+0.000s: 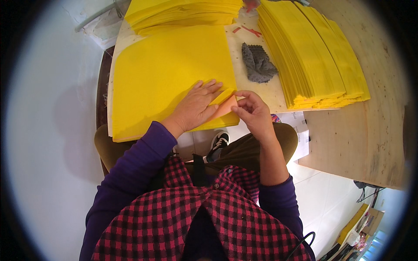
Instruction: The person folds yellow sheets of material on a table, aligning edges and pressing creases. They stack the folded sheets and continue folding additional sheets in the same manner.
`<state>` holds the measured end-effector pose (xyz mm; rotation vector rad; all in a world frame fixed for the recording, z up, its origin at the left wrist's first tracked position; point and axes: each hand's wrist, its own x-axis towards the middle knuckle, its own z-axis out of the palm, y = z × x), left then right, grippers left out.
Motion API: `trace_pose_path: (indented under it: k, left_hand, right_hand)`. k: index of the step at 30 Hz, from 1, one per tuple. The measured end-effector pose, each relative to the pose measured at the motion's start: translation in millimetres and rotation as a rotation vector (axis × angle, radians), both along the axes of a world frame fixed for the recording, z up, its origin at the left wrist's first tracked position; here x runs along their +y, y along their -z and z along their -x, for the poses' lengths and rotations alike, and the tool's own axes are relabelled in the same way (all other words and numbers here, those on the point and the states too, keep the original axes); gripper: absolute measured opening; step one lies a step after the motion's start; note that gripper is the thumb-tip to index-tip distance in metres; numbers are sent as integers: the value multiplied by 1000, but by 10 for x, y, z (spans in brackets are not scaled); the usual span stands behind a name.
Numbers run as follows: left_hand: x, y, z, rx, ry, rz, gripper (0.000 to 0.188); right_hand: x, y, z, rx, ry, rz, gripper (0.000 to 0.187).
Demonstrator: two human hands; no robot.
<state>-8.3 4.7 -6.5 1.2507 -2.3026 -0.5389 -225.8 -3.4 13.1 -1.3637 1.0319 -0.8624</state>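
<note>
A wide yellow sheet (165,65), felt-like in look, lies over the near part of the table, on top of other yellow layers at its front edge. My left hand (194,105) rests flat on it near the right front corner, fingers stretched out. Thumb and fingertips of my right hand (254,113) pinch the raised right edge of the sheet by that corner. Between the hands shows a pale orange flap (224,108) beside a folded-up yellow strip. Whether the flap is a separate piece or the sheet's underside, I cannot tell.
A crumpled grey cloth (258,63) lies right of the sheet, with thin red strips (251,31) behind it. Tall stacks of folded yellow material (305,52) stand at the right, and another yellow stack (183,15) at the back. A white wall (52,122) rises at the left.
</note>
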Motion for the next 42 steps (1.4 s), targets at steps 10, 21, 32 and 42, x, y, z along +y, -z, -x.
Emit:
trace_pose_path:
  k: [10,21,32,42]
  left_hand:
    - [31,-106,-4,-10,45,37,58]
    - [-40,22,-53,135,35,-113,50]
    - [-38,28,-60,128,30,-113,53]
    - [-30,25,-45,103,24,-59,51]
  right_hand:
    - [-82,-115,-162,-42,-23,-12,30]
    - [-62,-125,-26,-52,153,-124,15]
    - [102,136,201,236,4,66,21]
    - [15,242,125,294,-24,19,18]
